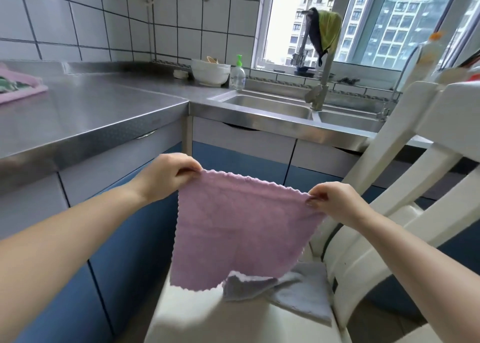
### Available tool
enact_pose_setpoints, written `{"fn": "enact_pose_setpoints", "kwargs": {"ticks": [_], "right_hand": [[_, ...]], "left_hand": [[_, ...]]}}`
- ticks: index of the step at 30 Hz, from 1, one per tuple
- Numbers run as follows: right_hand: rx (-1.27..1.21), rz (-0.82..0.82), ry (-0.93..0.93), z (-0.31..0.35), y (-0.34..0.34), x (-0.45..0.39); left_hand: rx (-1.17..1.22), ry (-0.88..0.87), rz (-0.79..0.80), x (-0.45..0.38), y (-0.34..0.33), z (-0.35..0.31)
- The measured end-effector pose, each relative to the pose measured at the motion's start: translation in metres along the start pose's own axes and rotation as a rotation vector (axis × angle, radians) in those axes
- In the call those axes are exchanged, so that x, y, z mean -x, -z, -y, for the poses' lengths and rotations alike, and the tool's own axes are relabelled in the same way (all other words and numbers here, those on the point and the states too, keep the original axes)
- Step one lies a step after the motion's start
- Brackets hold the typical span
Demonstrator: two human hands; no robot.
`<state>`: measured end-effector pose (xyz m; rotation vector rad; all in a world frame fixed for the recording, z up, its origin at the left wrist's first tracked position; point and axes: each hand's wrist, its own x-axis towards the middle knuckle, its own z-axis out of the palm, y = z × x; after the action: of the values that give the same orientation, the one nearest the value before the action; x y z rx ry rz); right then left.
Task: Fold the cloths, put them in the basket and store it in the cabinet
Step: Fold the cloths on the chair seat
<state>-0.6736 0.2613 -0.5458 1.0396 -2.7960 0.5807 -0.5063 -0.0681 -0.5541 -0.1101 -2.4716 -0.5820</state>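
A purple cloth hangs spread out in the air over a white chair. My left hand pinches its upper left corner, and my right hand pinches its upper right corner. Under the cloth's lower edge a grey cloth lies crumpled on the chair seat. At the far left edge a pink item with something green on it sits on the steel counter; I cannot tell whether it is a basket. Blue cabinet doors run below the counter.
A double steel sink with a tall tap lies ahead; a green and a dark cloth hang over the tap. White bowls and a soap bottle stand at the counter's back. The chair back rises at right.
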Motion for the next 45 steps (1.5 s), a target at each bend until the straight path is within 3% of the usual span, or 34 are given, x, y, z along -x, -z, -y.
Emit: {"fn": "enact_pose_setpoints", "kwargs": {"ticks": [3,8,11,14,16,19,25,31,37,45], "right_hand": [[-0.081,-0.172,-0.015,0.008,0.008,-0.003],[-0.455,-0.298,-0.08,0.02,0.013,-0.007],[-0.717,-0.362,-0.077,0.023,0.017,0.003],[-1.026,-0.324,-0.092,0.029,0.016,0.031],[-1.089,-0.279,-0.099,0.027,0.007,0.054],[-1.1,-0.164,-0.117,0.021,-0.02,0.099],[-1.055,0.039,-0.401,0.005,-0.104,0.197],[-0.976,0.213,-0.646,-0.002,-0.155,0.24],[-0.793,0.206,-0.637,-0.004,-0.167,0.224],[-0.654,0.171,-0.603,-0.013,-0.185,0.192]], "left_hand": [[0.287,0.221,-0.148,-0.008,0.004,-0.008],[0.542,0.344,-0.357,-0.019,0.01,-0.024],[0.643,0.354,-0.371,-0.012,0.016,-0.031],[0.706,0.347,-0.322,0.012,0.021,-0.04],[0.748,0.333,-0.278,0.035,0.019,-0.048],[0.714,0.381,-0.193,0.081,0.004,-0.057],[0.635,0.617,0.085,0.192,-0.045,-0.07],[0.574,0.882,0.206,0.257,-0.086,-0.076],[0.469,0.952,0.205,0.249,-0.105,-0.059],[0.554,1.0,0.138,0.219,-0.132,-0.035]]}}
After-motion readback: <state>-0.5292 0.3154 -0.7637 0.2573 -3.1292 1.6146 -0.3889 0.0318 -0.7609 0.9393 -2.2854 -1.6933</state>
